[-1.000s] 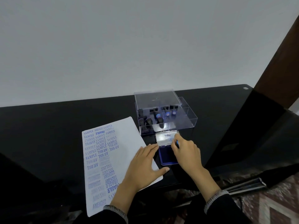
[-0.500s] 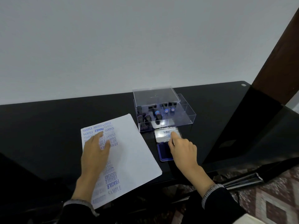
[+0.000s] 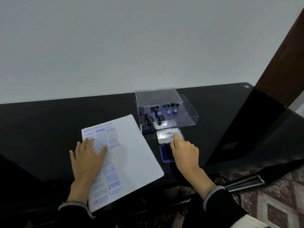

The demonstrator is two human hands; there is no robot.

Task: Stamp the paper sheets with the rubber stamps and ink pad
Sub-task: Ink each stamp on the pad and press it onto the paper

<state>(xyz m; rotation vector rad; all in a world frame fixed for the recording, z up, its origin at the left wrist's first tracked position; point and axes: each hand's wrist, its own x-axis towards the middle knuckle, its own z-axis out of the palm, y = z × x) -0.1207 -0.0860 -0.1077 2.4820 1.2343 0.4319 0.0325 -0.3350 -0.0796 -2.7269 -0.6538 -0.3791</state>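
Observation:
A white paper sheet lies askew on the black table, its left half covered with blue stamp prints. My left hand rests flat on that printed part, fingers straight. The ink pad sits open just right of the paper, its blue pad partly hidden under my right hand. The right index finger stretches forward and touches the silver lid, which is folded back. I see no stamp in either hand. Several black-handled rubber stamps stand in a clear plastic box behind the pad.
The box's clear lid lies across its back half. The glossy black table runs along a white wall. A dark wooden post rises at the right. Patterned floor shows below the table's front edge.
My left hand has slid from the paper's right edge near the ink pad to its printed left part. My right hand has stayed at the ink pad.

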